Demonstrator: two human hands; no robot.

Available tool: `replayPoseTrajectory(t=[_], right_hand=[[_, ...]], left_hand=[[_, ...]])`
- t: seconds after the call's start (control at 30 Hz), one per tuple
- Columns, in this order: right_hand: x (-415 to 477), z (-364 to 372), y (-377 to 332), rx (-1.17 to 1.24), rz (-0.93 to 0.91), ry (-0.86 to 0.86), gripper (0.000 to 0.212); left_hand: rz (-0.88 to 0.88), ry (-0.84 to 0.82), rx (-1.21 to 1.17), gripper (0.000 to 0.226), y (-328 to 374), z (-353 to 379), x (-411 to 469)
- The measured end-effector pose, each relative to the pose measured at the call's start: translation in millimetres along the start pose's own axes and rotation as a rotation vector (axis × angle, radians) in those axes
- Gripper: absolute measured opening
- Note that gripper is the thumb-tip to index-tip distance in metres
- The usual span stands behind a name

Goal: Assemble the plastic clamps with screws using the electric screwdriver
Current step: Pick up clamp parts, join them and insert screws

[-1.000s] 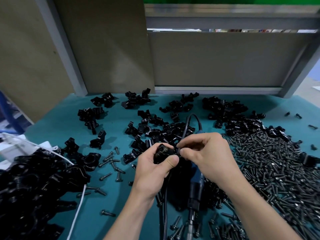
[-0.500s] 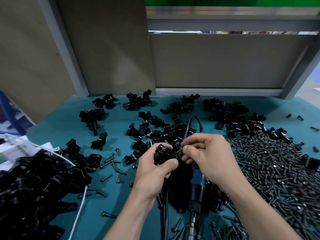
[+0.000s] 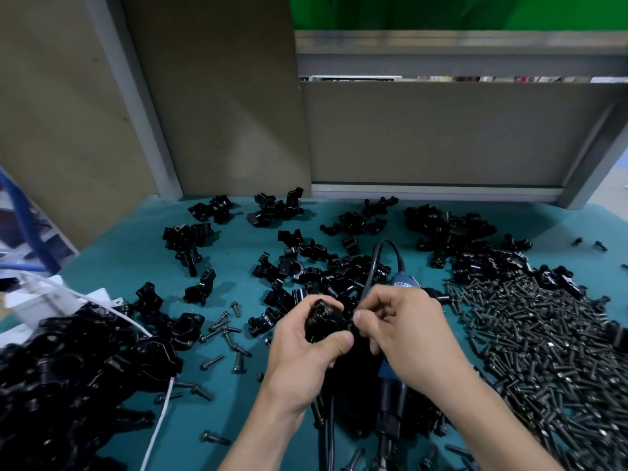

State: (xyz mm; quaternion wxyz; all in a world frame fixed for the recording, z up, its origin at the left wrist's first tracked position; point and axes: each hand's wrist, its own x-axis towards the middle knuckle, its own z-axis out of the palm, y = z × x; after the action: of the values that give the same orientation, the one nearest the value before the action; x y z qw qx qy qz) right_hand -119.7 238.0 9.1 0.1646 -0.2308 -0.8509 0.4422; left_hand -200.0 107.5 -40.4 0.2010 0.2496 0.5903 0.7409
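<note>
at the centre of the teal mat (image 3: 112, 256), the left hand (image 3: 306, 355) grips a black clamp (image 3: 323, 326), fingers and thumb curled round it. the right hand (image 3: 407, 334), whose fingertips stood slightly apart from the clamp half a second ago, now pinches something too small to tell against its 3 o'clock side. the electric screwdriver (image 3: 392, 399) lies beneath both hands. loose clamps (image 3: 339, 266) scatter toward 12 o'clock, a screw pile (image 3: 543, 334) spreads at 3, a clamp heap (image 3: 68, 362) sits at 8. beige panels (image 3: 424, 137) in grey frames stand behind.
</note>
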Motion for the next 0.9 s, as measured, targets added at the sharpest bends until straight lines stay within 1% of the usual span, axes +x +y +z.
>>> replayPoseTrajectory(t=[0.37,0.5,0.57,0.6,0.67,0.73,0.77,0.83,0.9], right_hand=[[-3.3,10.5,2.5,-0.008,-0.049,0.012,0.025],[-5.1,5.1,-1.0,0.022,-0.105,-0.02,0.026],[-5.0,-1.6,-7.5,0.026,-0.096,-0.048,0.028],[-3.2,-8.7,-10.9,0.039,-0.077,-0.032,0.029],[2.5,-32.6,-13.2,0.037,-0.035,0.061,0.031],[6.7,-63.6,-9.8,-0.103,0.005,0.1,0.03],[8.4,-76.9,-6.6,-0.242,0.036,0.057,0.028],[10.3,-91.4,0.3,-0.5,0.133,-0.098,0.03],[12.1,-92.0,7.8,-0.607,0.223,-0.237,0.029]], left_hand=[[0.046,0.077,0.198,0.018,-0.2,-1.0,-1.5],[0.028,0.088,0.149,0.01,4.0,2.0,-1.3],[0.01,0.109,0.107,0.011,6.3,2.2,-0.9],[0.0,0.119,0.093,0.012,6.9,2.1,-0.7],[-0.022,0.126,0.053,0.017,7.2,1.3,-0.5],[-0.042,0.126,0.019,0.024,6.6,0.2,0.0],[-0.046,0.125,0.012,0.024,6.5,-0.1,0.5],[-0.048,0.13,-0.004,0.019,6.1,0.4,0.8],[-0.054,0.136,-0.017,0.022,4.9,0.8,1.2]])
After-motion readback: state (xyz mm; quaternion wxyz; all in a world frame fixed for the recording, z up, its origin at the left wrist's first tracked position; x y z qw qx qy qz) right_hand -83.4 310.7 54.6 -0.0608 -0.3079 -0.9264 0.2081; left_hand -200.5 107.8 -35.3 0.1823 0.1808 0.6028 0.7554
